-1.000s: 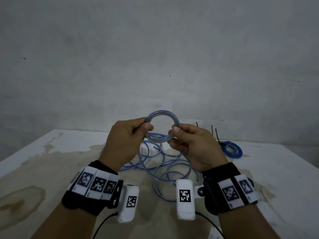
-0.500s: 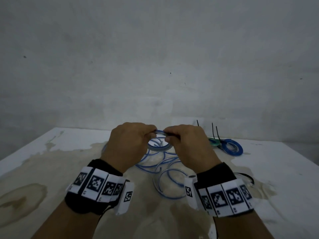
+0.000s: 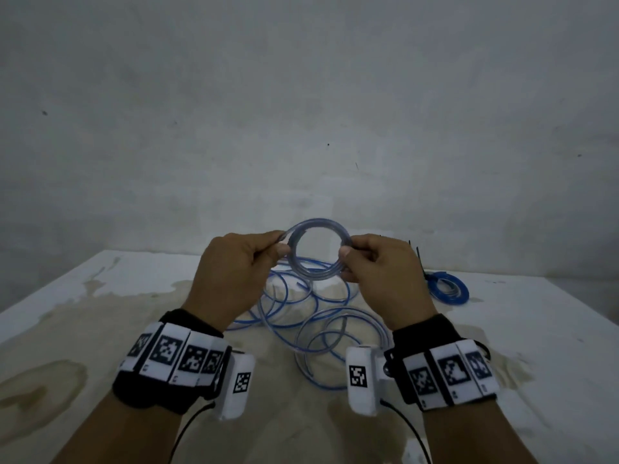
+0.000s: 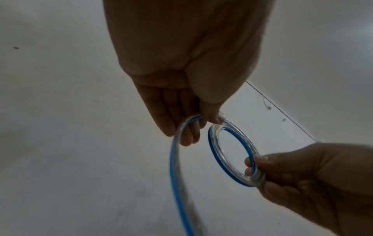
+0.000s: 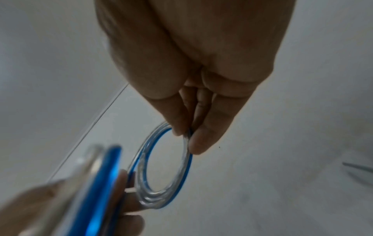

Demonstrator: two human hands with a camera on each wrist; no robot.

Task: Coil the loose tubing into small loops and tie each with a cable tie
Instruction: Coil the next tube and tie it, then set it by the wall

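— Holding anything at the moment?

— Yes. Nearest to me, my left hand (image 3: 234,272) and my right hand (image 3: 385,272) are both raised above the table (image 3: 536,346), each with a marker band strapped round the wrist. Between them I hold a small coil (image 3: 320,252) of clear tubing with a blue stripe, several turns laid together into one ring, standing roughly upright and facing me.

— How is each hand gripping it?

— My left thumb and fingertips (image 4: 214,118) pinch the coil's left side, and from that same grip a free length of tubing (image 4: 177,167) drops away towards the table. My right thumb (image 5: 203,143) and fingers pinch the opposite side, so both hands are closed on the ring.

— And below the coil?

— Just beyond my wrists, the loose tubing (image 3: 318,329) lies on the table in wide, overlapping curls, across a brownish stain on the white top.

— Anything farther off?

— To the right, near the far edge, a finished blue coil (image 3: 449,291) lies flat. Black cable ties (image 3: 420,262) stick up just beside it; I cannot tell whether one is fastened round it. Behind everything is a plain grey wall (image 3: 301,95).
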